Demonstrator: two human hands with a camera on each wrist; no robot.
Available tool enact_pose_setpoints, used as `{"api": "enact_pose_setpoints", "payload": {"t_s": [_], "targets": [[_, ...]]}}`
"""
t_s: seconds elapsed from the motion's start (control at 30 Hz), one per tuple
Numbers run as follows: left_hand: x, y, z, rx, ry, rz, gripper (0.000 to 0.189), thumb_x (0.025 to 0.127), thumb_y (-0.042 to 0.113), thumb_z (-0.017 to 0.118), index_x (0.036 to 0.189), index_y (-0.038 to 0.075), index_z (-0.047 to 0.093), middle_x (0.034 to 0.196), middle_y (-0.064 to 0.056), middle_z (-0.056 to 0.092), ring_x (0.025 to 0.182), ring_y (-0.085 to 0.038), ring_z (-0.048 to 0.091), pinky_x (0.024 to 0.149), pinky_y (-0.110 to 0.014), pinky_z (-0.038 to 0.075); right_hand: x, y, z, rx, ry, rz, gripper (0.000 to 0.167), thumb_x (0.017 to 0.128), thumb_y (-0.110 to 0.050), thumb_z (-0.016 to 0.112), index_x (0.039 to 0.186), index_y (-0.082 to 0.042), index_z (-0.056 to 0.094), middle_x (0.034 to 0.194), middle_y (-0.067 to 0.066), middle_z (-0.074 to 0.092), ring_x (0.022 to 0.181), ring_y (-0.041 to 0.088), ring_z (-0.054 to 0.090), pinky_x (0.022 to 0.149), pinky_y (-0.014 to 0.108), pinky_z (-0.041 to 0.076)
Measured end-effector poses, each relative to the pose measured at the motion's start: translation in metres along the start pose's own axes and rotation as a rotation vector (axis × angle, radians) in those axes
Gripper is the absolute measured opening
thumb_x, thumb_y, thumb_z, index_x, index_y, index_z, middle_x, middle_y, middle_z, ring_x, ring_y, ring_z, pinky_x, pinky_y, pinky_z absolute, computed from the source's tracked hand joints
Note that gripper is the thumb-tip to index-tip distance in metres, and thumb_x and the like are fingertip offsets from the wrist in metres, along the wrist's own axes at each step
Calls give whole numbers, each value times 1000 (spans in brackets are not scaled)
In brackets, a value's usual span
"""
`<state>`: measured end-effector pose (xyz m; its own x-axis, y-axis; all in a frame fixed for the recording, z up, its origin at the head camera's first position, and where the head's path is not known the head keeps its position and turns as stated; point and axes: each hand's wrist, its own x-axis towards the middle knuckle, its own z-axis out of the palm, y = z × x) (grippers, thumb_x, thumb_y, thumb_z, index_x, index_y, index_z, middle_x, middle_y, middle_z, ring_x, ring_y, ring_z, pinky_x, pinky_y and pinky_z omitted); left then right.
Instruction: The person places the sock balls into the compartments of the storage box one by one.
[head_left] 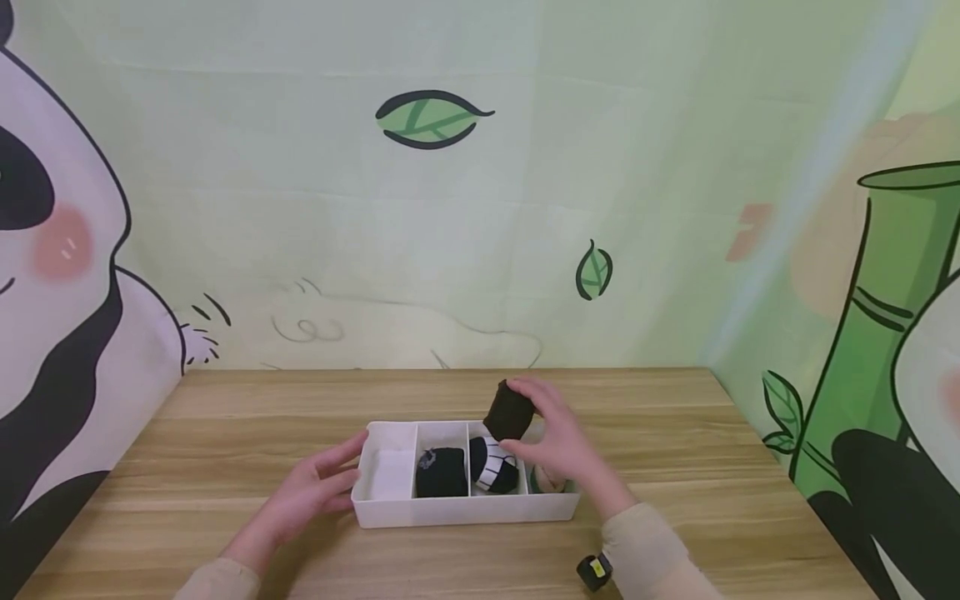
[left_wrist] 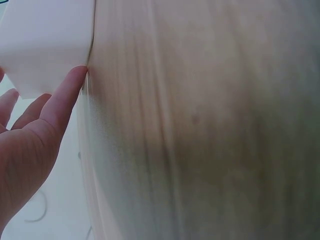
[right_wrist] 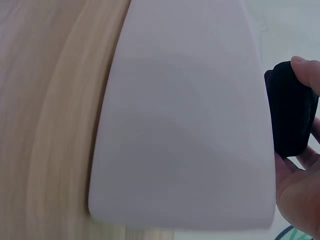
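A white divided box (head_left: pixel 465 512) lies lengthwise on the table. My right hand (head_left: pixel 558 437) pinches a black rolled-up sock (head_left: pixel 510 411) between thumb and fingers, above the right part of the box. In the right wrist view this sock (right_wrist: pixel 290 110) shows beyond the box wall (right_wrist: pixel 182 125). With fingers extended, my left hand (head_left: pixel 311 492) touches the box's left end, its fingertips on the white wall (left_wrist: pixel 45 65) in the left wrist view. Inside are a black sock roll (head_left: pixel 441 473), a black-and-white one (head_left: pixel 495 467) and a beige-and-green one (head_left: pixel 547 481), partly hidden by my right hand.
The wooden table (head_left: pixel 262 408) reaches back to a printed cloth backdrop (head_left: pixel 637 125) with pandas and leaves. Beside my right sleeve (head_left: pixel 648 550) is a small black device (head_left: pixel 595 572) with a yellow label. The box's leftmost compartment (head_left: pixel 390 475) shows its bare floor.
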<state>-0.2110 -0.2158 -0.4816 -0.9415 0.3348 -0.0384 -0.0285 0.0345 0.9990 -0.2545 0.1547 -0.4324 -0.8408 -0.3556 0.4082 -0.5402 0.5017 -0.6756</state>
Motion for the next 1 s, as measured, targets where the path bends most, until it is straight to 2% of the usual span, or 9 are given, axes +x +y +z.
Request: {"api": "enact_pose_setpoints", "payload": {"t_s": [0.3,0.53,0.77,1.0], "targets": [[0,0,0,6,0,-2,62,99,5,57,154,2,28,158,-26,22,125,-38,49,91,-41,55,2,-11,22,54,-20,-48,78,73,-14,88,142,-13,51,144,10,44,126,28,47,104,43,47],[0,1,1,11,7,-4,62,99,5,57,154,2,29,157,-26,22,125,-40,48,90,-42,55,3,-16,34,37,-35,-105,77,73,-16,88,141,-10,52,145,11,45,130,27,44,106,44,45],[1,-1,0,10,5,-2,63,98,7,59,154,2,29,157,-27,22,122,-33,52,90,-41,56,2,-27,44,13,-91,-59,76,77,-23,86,144,-17,49,149,3,42,135,22,40,108,45,42],[2,-1,-1,17,4,-12,63,99,9,59,154,4,29,158,-25,22,123,-33,51,91,-41,55,5,-35,54,35,-108,-113,74,77,-24,86,142,-14,51,148,6,44,135,26,41,107,47,43]]}}
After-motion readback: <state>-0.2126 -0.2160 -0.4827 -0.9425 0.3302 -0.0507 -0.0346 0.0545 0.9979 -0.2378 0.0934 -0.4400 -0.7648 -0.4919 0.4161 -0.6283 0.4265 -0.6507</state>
